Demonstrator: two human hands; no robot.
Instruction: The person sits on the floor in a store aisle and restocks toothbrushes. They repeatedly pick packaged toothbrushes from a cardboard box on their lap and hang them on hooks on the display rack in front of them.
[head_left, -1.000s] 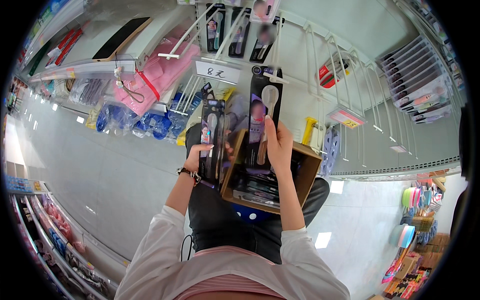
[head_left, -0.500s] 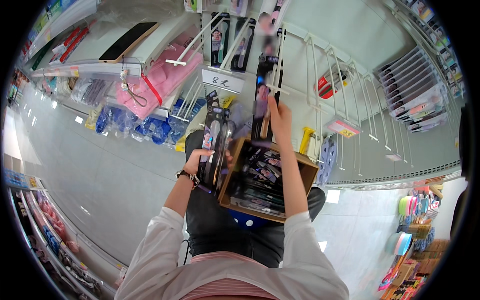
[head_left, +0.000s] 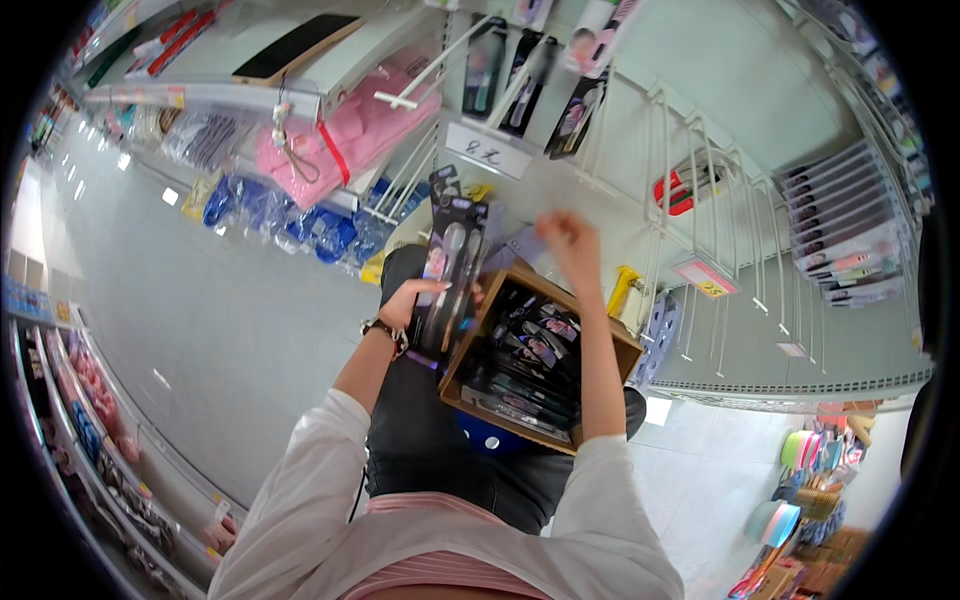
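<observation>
My left hand (head_left: 408, 303) grips a small stack of long black carded packs (head_left: 455, 255) over my left thigh. Each pack shows a slender tool with a pale oval end, its exact kind unclear. Raised above the far edge of a cardboard box (head_left: 612, 375), my right hand (head_left: 572, 245) is empty, its loosely bent fingers blurred by motion. Inside the box on my lap lie several similar black packs (head_left: 535, 345). Another black pack (head_left: 577, 118) hangs from a rack hook up beyond my right hand.
White display hooks (head_left: 690, 160) jut from the wall panel, with a price card (head_left: 488, 150) on one. Pink gloves (head_left: 345, 150) hang at the left shelf. A phone-like black slab (head_left: 295, 48) lies on that shelf. Plastic holders (head_left: 845, 220) stand at right.
My right hand has let go of a black pack, now hanging on the hook, and drawn back toward the box. My left hand still holds its packs. The view has shifted slightly.
</observation>
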